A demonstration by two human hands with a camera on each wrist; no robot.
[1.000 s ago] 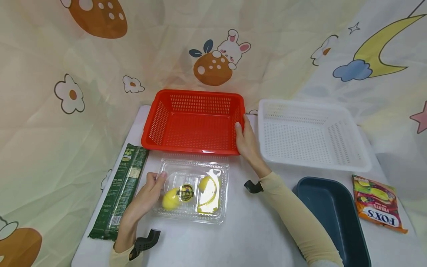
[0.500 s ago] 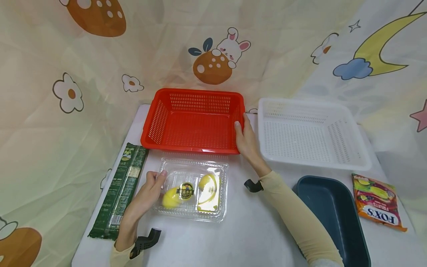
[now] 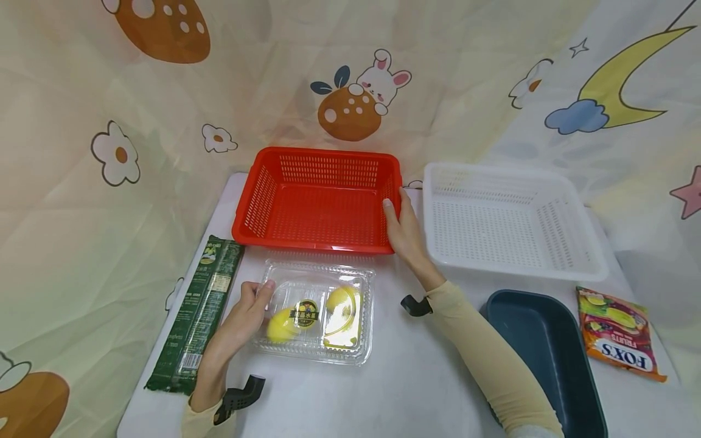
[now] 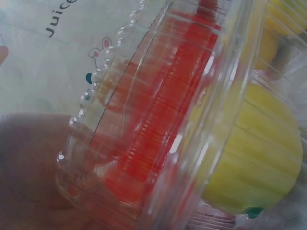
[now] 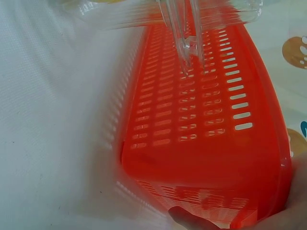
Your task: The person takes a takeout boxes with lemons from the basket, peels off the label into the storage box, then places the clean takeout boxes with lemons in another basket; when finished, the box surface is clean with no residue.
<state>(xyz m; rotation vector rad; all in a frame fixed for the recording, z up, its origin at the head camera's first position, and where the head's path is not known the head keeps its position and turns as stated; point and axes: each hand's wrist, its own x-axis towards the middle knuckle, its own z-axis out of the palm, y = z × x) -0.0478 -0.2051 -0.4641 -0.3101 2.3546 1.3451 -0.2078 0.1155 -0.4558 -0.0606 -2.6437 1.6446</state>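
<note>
My left hand [image 3: 246, 311] pinches the left edge of a clear plastic clamshell box [image 3: 316, 351], thumb on top. Through its lid show yellow fruits [image 3: 282, 325], one in the left part and another on the right; a dark round label [image 3: 304, 314] is on the lid. The left wrist view shows a yellow fruit [image 4: 261, 148] with a green spot behind the clear plastic. My right hand [image 3: 408, 237] grips the right rim of a red perforated basket [image 3: 328, 213], thumb inside and fingers outside. In the right wrist view, the clear box overlaps the basket's far end.
A green spaghetti packet [image 3: 199, 316] lies left of my left hand. Beside the red basket stands a white basket [image 3: 493, 225]. A dark blue tray [image 3: 542, 347] and a FOX'S fruit candy bag [image 3: 619, 334] are at the right. A patterned cloth hangs behind the white table [image 3: 405, 377].
The box, the basket and both hands stay in place. My right thumb has shifted slightly left over the basket's rim.
</note>
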